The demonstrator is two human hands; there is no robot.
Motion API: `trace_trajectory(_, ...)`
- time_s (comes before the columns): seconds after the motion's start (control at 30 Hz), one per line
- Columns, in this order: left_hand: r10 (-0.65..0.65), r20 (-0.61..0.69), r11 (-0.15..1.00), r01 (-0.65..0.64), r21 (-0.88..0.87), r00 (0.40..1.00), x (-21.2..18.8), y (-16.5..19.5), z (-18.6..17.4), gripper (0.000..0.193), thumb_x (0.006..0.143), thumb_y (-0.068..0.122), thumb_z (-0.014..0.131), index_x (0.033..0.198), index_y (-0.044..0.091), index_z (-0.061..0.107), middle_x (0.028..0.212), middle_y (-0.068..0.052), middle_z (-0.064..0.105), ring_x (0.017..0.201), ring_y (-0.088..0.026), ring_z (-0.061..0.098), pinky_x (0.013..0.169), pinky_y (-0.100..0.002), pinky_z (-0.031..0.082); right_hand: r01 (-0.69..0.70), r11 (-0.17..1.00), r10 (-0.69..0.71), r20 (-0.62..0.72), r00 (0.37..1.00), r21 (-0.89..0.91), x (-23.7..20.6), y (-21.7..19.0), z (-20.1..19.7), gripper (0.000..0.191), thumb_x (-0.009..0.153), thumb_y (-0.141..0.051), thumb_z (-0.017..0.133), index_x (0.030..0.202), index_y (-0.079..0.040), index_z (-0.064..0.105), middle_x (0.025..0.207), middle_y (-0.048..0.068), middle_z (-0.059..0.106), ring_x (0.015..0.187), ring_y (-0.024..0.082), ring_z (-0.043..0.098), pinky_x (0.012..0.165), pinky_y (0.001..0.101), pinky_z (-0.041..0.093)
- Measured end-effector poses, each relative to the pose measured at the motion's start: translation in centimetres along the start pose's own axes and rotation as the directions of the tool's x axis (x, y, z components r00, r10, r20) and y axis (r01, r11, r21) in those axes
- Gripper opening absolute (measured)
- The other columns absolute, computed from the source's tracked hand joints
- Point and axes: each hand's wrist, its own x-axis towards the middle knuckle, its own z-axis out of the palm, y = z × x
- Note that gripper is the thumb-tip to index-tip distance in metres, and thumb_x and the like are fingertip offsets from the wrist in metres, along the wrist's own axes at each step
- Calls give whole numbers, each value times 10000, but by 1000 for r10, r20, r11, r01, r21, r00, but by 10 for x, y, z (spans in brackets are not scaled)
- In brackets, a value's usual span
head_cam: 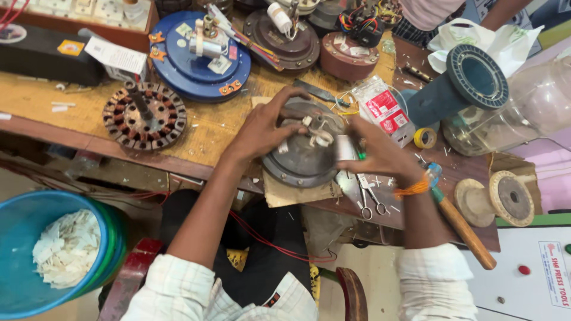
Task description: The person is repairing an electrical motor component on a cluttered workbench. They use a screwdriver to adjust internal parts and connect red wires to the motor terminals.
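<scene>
A round grey fan motor housing (pixel 303 160) lies on a scrap of brown paper at the front edge of the wooden workbench (pixel 77 113). My left hand (pixel 264 125) grips its top left rim, fingers curled over the white wire leads in the middle. My right hand (pixel 377 151) is at the housing's right side and pinches a small white part with something green by the fingers. An orange thread band circles my right wrist.
A copper-wound stator (pixel 144 116) sits left, a blue motor cover (pixel 199 53) and brown housings behind. Scissors (pixel 369 199), a wooden-handled hammer (pixel 464 229), yellow tape (pixel 424 138), a wooden spool (pixel 505 199), a red-white packet (pixel 386 110). A blue bin (pixel 53 249) stands lower left. Another person sits behind the bench.
</scene>
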Motion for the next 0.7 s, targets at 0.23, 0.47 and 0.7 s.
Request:
trace_trajectory(0.23, -52, -33, 996, 49, -78, 998, 0, 13, 8, 522, 912, 267, 740, 1399, 197, 568, 1223, -81, 762, 1130, -223, 758, 946, -389, 583, -121, 992, 129, -239, 962, 47, -78, 40, -10, 629, 796, -142, 809, 1376, -65, 579, 1108, 92, 680, 855, 156, 651, 778, 340, 552)
trace_trajectory(0.47, 161, -320, 954, -64, 291, 934, -15, 30, 41, 393, 880, 274, 812, 1205, 120, 651, 1132, -116, 739, 1046, -348, 717, 909, -441, 549, -88, 996, 75, -332, 940, -25, -65, 31, 29, 626, 822, 56, 702, 1420, -58, 553, 1307, 191, 593, 875, 176, 670, 818, 329, 549)
trace_trajectory(0.7, -121, -279, 989, 141, 53, 953, -15, 15, 37, 255, 1010, 271, 681, 1218, 124, 695, 1139, -73, 777, 1056, -262, 769, 944, -396, 588, 4, 998, -38, -585, 810, -59, -66, -12, 63, 385, 926, 24, 710, 1292, -90, 674, 1321, 132, 616, 1242, 330, 601, 1095, 434, 479)
